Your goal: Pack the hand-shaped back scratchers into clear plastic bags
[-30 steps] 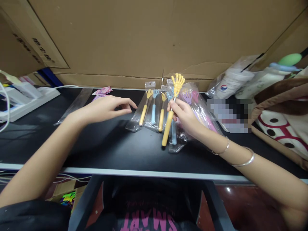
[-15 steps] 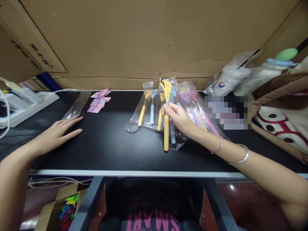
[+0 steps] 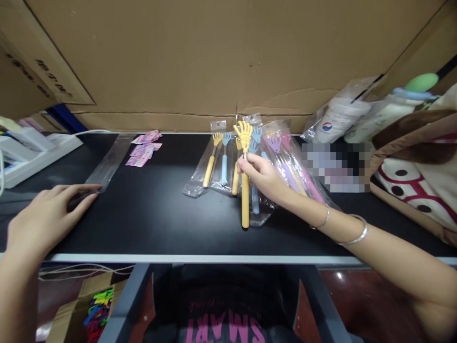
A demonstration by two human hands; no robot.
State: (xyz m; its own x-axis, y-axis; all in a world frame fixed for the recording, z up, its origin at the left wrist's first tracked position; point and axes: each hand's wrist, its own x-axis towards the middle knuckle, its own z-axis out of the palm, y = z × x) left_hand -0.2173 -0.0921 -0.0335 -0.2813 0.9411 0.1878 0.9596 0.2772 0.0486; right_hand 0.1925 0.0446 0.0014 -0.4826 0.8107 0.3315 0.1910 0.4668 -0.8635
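My right hand [image 3: 262, 174] holds a yellow back scratcher [image 3: 245, 205] upright by its metal neck, the hand-shaped head on top and the handle hanging down. Behind and beside it lie several bagged back scratchers, among them a yellow one [image 3: 209, 170], a blue one [image 3: 224, 169] and a purple one [image 3: 291, 174]. To the left, my left hand [image 3: 59, 209] has its thumb and index finger closed on the near end of a clear plastic bag [image 3: 109, 164]. The bag lies flat on the black tabletop. Small pink and purple cards [image 3: 143, 151] rest to its right.
A white power strip [image 3: 43, 159] with plugs stands at the left. On the right are a bagged drink cup [image 3: 333, 119], a bottle with a green top [image 3: 421, 83] and a cloth bag [image 3: 414, 186]. Cardboard [image 3: 200, 57] walls the back. Below sits a box of colourful items [image 3: 98, 307].
My left hand has drawn back toward me, and its spread fingers have closed on the near end of the clear plastic bag. My right hand still holds the yellow back scratcher, almost unmoved.
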